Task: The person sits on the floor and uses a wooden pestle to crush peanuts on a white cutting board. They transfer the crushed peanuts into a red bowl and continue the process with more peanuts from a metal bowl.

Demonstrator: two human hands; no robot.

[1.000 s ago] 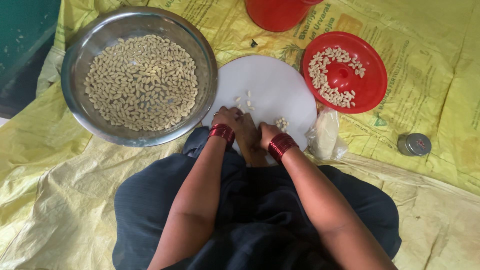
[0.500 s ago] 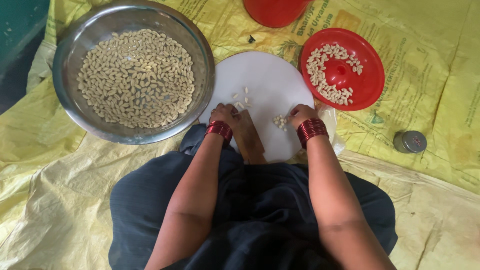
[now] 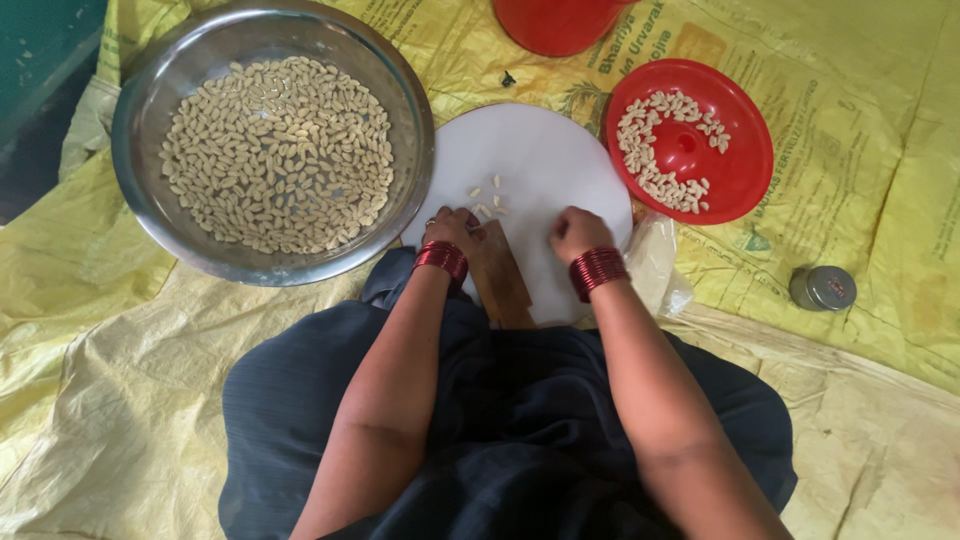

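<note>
My left hand (image 3: 452, 226) rests with curled fingers on the near edge of a round white board (image 3: 540, 150), right beside a few pale kernels (image 3: 488, 200). My right hand (image 3: 578, 233) sits knuckles-up on the same board a little to the right, its fingers tucked under and hidden. Between the two hands a brown wooden-looking piece (image 3: 500, 278) points toward the board. Both wrists wear red bangles. What either hand holds is hidden.
A large steel bowl (image 3: 160, 215) full of pale kernels stands at the left. A red lid (image 3: 745, 165) with kernels lies at the right, with a red container (image 3: 555, 25) at the top. A clear plastic bag (image 3: 660, 265) and a small steel tin (image 3: 822, 288) lie on the yellow sheet (image 3: 880, 120).
My right hand swung out to the board's right edge, then came back inward onto the board. My left hand stayed near the loose kernels. The view shifted slightly.
</note>
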